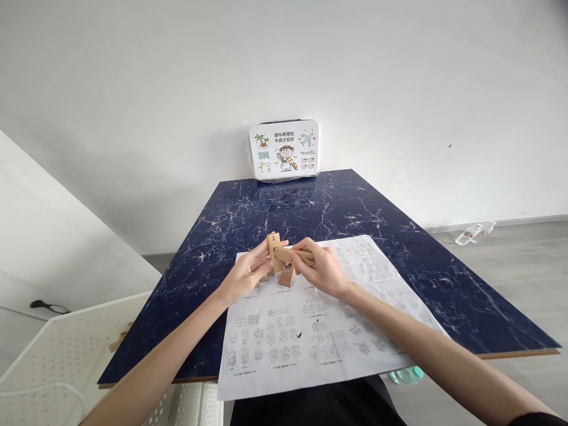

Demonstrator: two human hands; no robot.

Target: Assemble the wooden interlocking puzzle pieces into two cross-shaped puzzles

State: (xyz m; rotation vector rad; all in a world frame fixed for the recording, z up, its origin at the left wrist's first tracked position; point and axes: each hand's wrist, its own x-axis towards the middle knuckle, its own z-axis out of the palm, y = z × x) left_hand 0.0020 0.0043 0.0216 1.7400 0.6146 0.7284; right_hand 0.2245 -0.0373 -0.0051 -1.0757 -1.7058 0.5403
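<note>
Bare forearms (164, 362) reach in; over paper sheet (284, 381), far-left part, left hand (243, 275) pinches upright block (274, 239), right hand (322, 267) grips crosswise block (283, 255)—I'd keep both square and ease, not force, them.

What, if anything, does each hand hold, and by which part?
Left hand: upright, marked tan wooden block, by its left side. Right hand: tan wooden bar, near its marked end.

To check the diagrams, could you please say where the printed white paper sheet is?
In the head view, the sheet lies just right of centre on the dark blue marbled tabletop, partly beneath the held wooden blocks.
</note>
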